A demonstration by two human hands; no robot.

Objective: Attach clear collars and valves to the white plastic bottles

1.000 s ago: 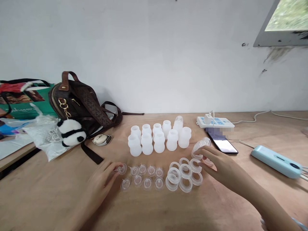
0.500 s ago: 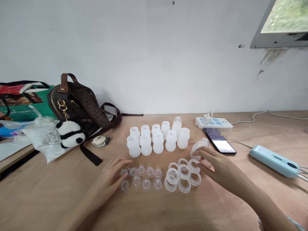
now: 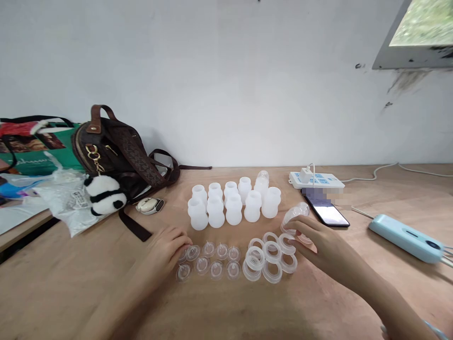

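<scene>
Clear silicone bottle nipples [image 3: 216,270] lie in two rows on the wooden table. My left hand [image 3: 170,248] is at their left end, fingers curled, with its fingertips on a slightly tilted nipple [image 3: 193,253]. Translucent screw rings [image 3: 272,272] are clustered to the right, some stacked on others. Over the far right of that cluster is my right hand [image 3: 311,236], thumb and fingers apart. Its fingers touch clear dome caps [image 3: 294,215], and the thumb is beside a ring [image 3: 286,244]. Behind stand small white waisted bottles [image 3: 234,210], several in two rows.
At the back right are a power strip [image 3: 327,181], a phone [image 3: 327,210] and a light blue device [image 3: 405,237] with cables. A brown backpack [image 3: 106,151], a panda plush [image 3: 105,194], a plastic bag [image 3: 67,208] and a cream mouse-shaped object [image 3: 146,206] are at left.
My left hand's fingers have curled in, and the nipple at its fingertips has shifted left and tilted. My right hand stays at the caps and rings. The view has shifted slightly.
</scene>
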